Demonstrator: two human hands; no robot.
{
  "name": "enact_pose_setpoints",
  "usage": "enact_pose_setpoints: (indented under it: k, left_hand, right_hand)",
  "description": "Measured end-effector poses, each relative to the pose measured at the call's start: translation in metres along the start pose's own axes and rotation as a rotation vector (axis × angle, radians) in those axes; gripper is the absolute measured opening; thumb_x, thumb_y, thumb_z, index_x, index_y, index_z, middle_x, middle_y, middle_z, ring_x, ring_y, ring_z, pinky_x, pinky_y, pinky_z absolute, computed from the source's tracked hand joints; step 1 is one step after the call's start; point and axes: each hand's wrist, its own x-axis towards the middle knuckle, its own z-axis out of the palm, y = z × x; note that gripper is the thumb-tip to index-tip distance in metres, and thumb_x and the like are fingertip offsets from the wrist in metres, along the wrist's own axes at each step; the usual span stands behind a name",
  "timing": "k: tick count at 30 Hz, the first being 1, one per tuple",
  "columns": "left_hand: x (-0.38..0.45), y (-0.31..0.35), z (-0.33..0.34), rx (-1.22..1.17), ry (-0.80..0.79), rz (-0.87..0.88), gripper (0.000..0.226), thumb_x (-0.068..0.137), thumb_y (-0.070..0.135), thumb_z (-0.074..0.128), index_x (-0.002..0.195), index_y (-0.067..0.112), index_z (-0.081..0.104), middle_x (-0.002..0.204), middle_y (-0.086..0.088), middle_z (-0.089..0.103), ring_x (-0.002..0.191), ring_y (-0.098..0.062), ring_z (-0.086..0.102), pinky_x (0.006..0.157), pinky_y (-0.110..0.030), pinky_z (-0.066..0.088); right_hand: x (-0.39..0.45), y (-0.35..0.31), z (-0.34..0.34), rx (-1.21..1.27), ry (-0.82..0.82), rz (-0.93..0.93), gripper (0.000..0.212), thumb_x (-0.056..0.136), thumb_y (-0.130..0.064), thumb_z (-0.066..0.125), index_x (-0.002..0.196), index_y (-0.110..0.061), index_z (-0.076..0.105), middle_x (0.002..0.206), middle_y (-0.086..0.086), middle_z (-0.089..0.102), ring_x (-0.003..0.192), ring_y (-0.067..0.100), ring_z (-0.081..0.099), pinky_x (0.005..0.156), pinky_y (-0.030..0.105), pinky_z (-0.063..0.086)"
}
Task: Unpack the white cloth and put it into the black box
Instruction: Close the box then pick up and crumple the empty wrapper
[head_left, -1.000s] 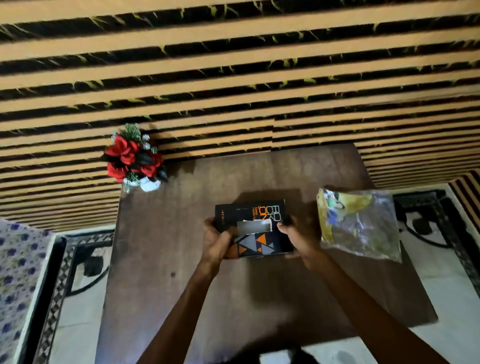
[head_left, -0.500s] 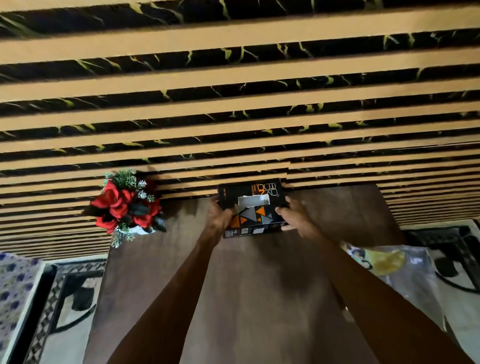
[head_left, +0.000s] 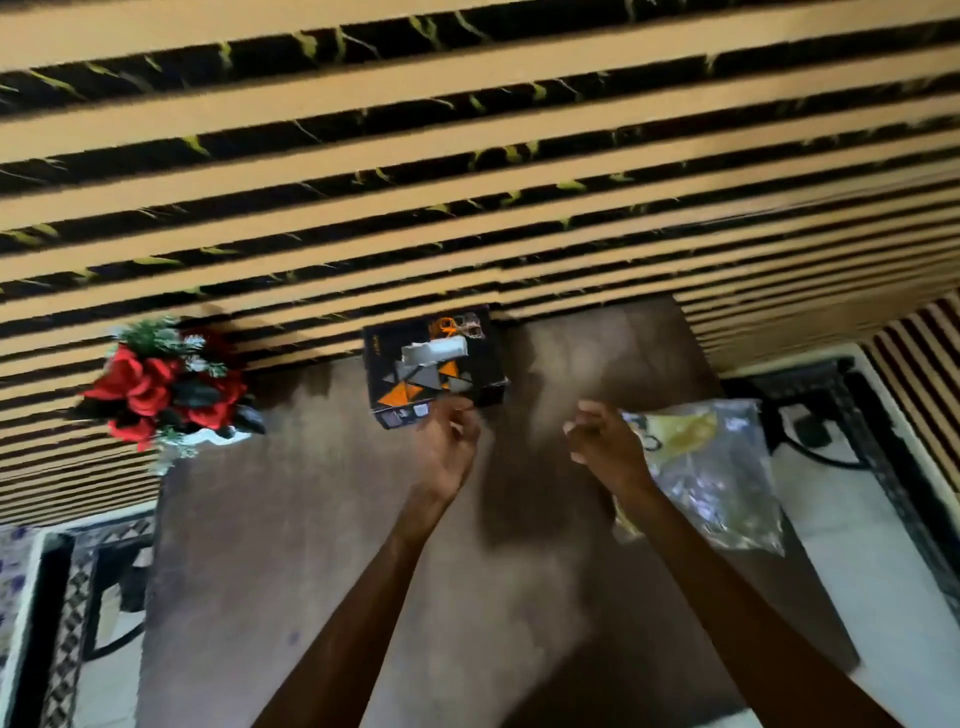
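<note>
Curling loosely inward, fingers (head_left: 457, 415) of the left hand (head_left: 445, 441), holding nothing, tips just beside the near edge of the black cardboard box with orange and grey triangles (head_left: 434, 364). Bunching into a loose fist, the right hand (head_left: 605, 441), likewise gripping nothing visible, hovering beside the near-left corner of the crinkled clear plastic packet with a yellow printed insert (head_left: 711, 467).

Lying on the right side of the dark brown wooden table (head_left: 311, 545), that packet, presumably wrapping the white cloth; no cloth plainly showing through the glare, so not possible to confirm. Running its long axis from the far-left corner toward the near-right, printed end pointing to the wall, the clear end to the table's near-right edge.

Sitting at the far edge against the striped tan-and-black wall (head_left: 467, 156), the box, a pale rectangular patch (head_left: 434, 351) showing on its top, long axis running left to right; open or shut not being clear from here.

Judging the packet light, limp and slippery: likely sliding under a flat press, crackling and folding when lifted. Pinching a corner or the sealed edge seeming best, one hand steadying, the other tearing or peeling. Expecting the cloth inside to be soft and floppy, needing gathering or folding to fit the box.

Standing well off at the far left, a bunch of red artificial flowers in a white pot (head_left: 166, 389).
</note>
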Motion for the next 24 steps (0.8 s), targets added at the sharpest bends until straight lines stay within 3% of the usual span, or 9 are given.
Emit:
enact_pose_setpoints:
  k: [3, 7, 10, 12, 15, 17, 20, 22, 24]
  left_hand:
    - [-0.041, 0.004, 0.064, -0.024, -0.315, -0.045, 0.038, 0.081, 0.031, 0.061, 0.113, 0.010, 0.058, 0.103, -0.013, 0.065, 0.090, -0.022, 0.063, 0.085, -0.042, 0.056]
    - [-0.068, 0.025, 0.136, 0.029, -0.438, -0.082, 0.080, 0.076, 0.033, 0.077, 0.143, 0.013, 0.038, 0.138, -0.004, 0.046, 0.126, -0.020, 0.047, 0.098, -0.024, 0.035]
    - [-0.071, 0.046, 0.175, 0.030, -0.403, -0.040, 0.091, 0.072, 0.024, 0.082, 0.147, 0.014, 0.031, 0.135, 0.002, 0.046, 0.123, -0.016, 0.040, 0.098, -0.024, 0.031]
    - [-0.074, 0.061, 0.198, -0.048, -0.445, -0.127, 0.082, 0.068, 0.015, 0.085, 0.137, 0.009, 0.043, 0.119, 0.000, 0.053, 0.108, -0.013, 0.050, 0.097, -0.031, 0.041]
    - [-0.084, 0.076, 0.225, -0.129, -0.514, -0.192, 0.058, 0.061, 0.011, 0.083, 0.115, 0.005, 0.062, 0.102, -0.010, 0.064, 0.076, 0.000, 0.063, 0.078, -0.027, 0.052]
    - [-0.094, 0.091, 0.243, -0.079, -0.578, -0.168, 0.042, 0.066, 0.015, 0.073, 0.108, 0.010, 0.067, 0.092, -0.008, 0.066, 0.060, 0.006, 0.059, 0.068, -0.023, 0.050]
    - [-0.109, 0.118, 0.271, -0.046, -0.654, -0.093, 0.019, 0.081, 0.007, 0.070, 0.100, 0.009, 0.072, 0.076, -0.006, 0.064, 0.050, 0.009, 0.058, 0.051, -0.014, 0.049]
    - [-0.115, 0.135, 0.290, -0.060, -0.539, -0.052, 0.019, 0.077, 0.023, 0.076, 0.094, 0.024, 0.070, 0.087, -0.002, 0.063, 0.072, 0.002, 0.067, 0.063, -0.022, 0.057]
    - [-0.114, 0.156, 0.301, -0.015, -0.427, -0.029, 0.058, 0.061, 0.049, 0.075, 0.113, 0.029, 0.059, 0.111, 0.005, 0.056, 0.113, -0.014, 0.058, 0.095, -0.033, 0.052]
  right_hand:
    - [-0.025, 0.051, -0.059, -0.184, 0.232, -0.046, 0.039, 0.079, -0.008, 0.072, 0.116, -0.006, 0.061, 0.113, 0.009, 0.065, 0.102, 0.026, 0.062, 0.087, 0.033, 0.048]
    - [-0.037, 0.103, -0.128, -0.396, 0.287, 0.130, 0.055, 0.070, -0.026, 0.079, 0.120, -0.014, 0.061, 0.127, 0.015, 0.057, 0.118, 0.033, 0.055, 0.103, 0.044, 0.041]
    - [-0.026, 0.137, -0.162, -0.326, 0.200, 0.171, 0.074, 0.067, -0.036, 0.082, 0.133, -0.018, 0.052, 0.138, 0.012, 0.048, 0.127, 0.031, 0.049, 0.107, 0.046, 0.039]
    - [-0.012, 0.155, -0.179, -0.222, 0.117, 0.172, 0.081, 0.072, -0.033, 0.081, 0.140, -0.012, 0.043, 0.126, 0.006, 0.055, 0.118, 0.020, 0.054, 0.095, 0.031, 0.045]
    - [-0.011, 0.135, -0.200, 0.027, -0.036, 0.213, 0.083, 0.081, -0.041, 0.071, 0.148, -0.022, 0.025, 0.109, 0.002, 0.056, 0.078, -0.002, 0.064, 0.060, 0.016, 0.053]
    - [-0.006, 0.118, -0.216, 0.221, -0.136, 0.306, 0.062, 0.091, -0.036, 0.059, 0.144, -0.020, 0.031, 0.116, 0.011, 0.060, 0.096, 0.011, 0.068, 0.080, 0.032, 0.059]
    - [0.015, 0.112, -0.238, 0.244, -0.084, 0.369, 0.073, 0.084, -0.045, 0.063, 0.146, -0.026, 0.030, 0.107, 0.012, 0.069, 0.101, 0.035, 0.066, 0.092, 0.053, 0.053]
    - [0.033, 0.123, -0.260, 0.046, -0.040, 0.207, 0.080, 0.080, -0.042, 0.064, 0.148, -0.031, 0.023, 0.124, 0.012, 0.062, 0.107, 0.037, 0.063, 0.091, 0.053, 0.053]
    - [0.036, 0.117, -0.289, 0.042, -0.061, 0.138, 0.062, 0.083, -0.027, 0.062, 0.140, -0.023, 0.040, 0.118, 0.011, 0.064, 0.098, 0.032, 0.066, 0.080, 0.046, 0.057]
